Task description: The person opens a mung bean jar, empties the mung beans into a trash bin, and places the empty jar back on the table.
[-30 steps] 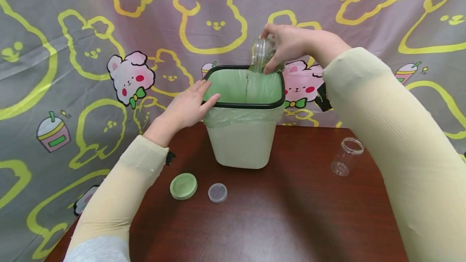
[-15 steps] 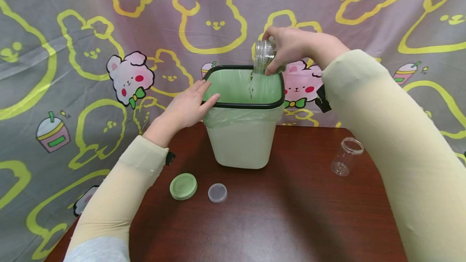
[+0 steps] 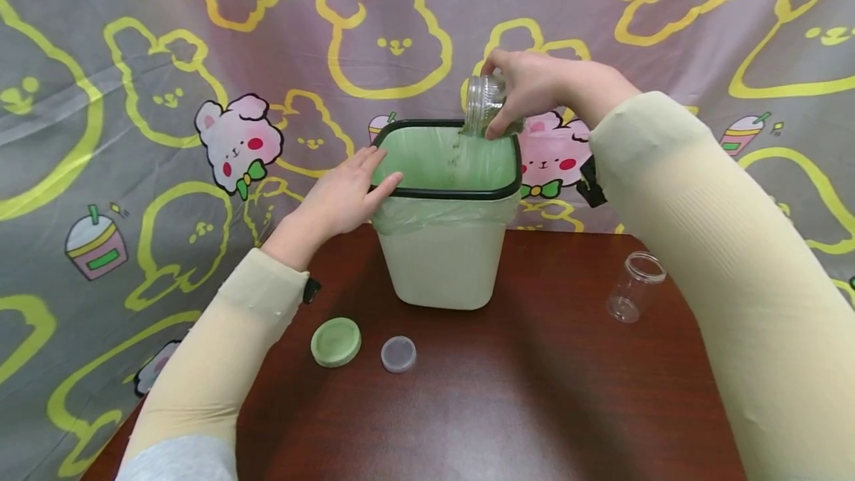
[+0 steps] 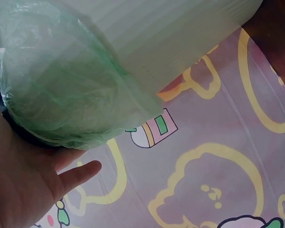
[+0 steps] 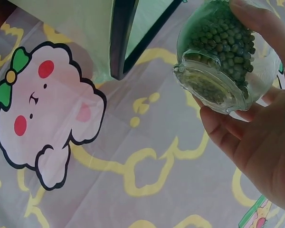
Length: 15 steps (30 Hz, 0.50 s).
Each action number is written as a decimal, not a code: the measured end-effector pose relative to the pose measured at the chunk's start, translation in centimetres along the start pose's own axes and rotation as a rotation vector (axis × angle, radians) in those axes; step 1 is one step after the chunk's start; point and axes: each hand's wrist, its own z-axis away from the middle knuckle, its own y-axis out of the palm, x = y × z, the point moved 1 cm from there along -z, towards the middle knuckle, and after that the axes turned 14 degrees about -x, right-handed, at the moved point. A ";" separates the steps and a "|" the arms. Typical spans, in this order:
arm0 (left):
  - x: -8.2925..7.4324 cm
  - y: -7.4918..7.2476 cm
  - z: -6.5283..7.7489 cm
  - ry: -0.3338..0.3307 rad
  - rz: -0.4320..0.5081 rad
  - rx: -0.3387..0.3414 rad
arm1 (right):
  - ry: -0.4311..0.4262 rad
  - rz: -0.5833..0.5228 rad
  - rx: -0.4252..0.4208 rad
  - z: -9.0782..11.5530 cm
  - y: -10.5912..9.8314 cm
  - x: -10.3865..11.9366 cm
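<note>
In the head view my right hand (image 3: pixel 534 84) grips a clear jar (image 3: pixel 476 106), tipped on its side over the right part of the bin's opening. Small green beans, which look like mung beans (image 5: pixel 223 40), lie inside the jar in the right wrist view. A thin scatter of falling beans (image 3: pixel 456 151) drops from its mouth into the bin. The pale bin (image 3: pixel 447 258) stands upright, lined with a light green bag (image 3: pixel 421 215) under a black rim (image 3: pixel 447 194). My left hand (image 3: pixel 341 195) rests on the rim's left side, its thumb extended; some fingertips are hidden.
A green lid (image 3: pixel 336 342) and a small translucent lid (image 3: pixel 398 354) lie on the dark wooden table (image 3: pixel 454 414) in front of the bin. A second clear jar (image 3: pixel 634 288) stands uncovered at the right. Patterned cloth (image 3: pixel 394 28) hangs close behind the bin.
Over the last second the jar has shifted slightly to the right and down, with beans falling from it throughout. The left hand has stayed on the rim.
</note>
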 end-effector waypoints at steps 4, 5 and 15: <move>0.0 0.0 -0.1 0.004 -0.010 -0.006 | 0.005 -0.008 0.002 0.0 0.0 -0.1; 0.0 0.0 -0.1 0.005 -0.013 -0.008 | 0.006 -0.013 0.002 0.0 0.1 -0.1; -0.1 -0.1 -0.2 0.030 -0.046 -0.015 | -0.022 -0.019 -0.014 -0.1 -0.4 0.2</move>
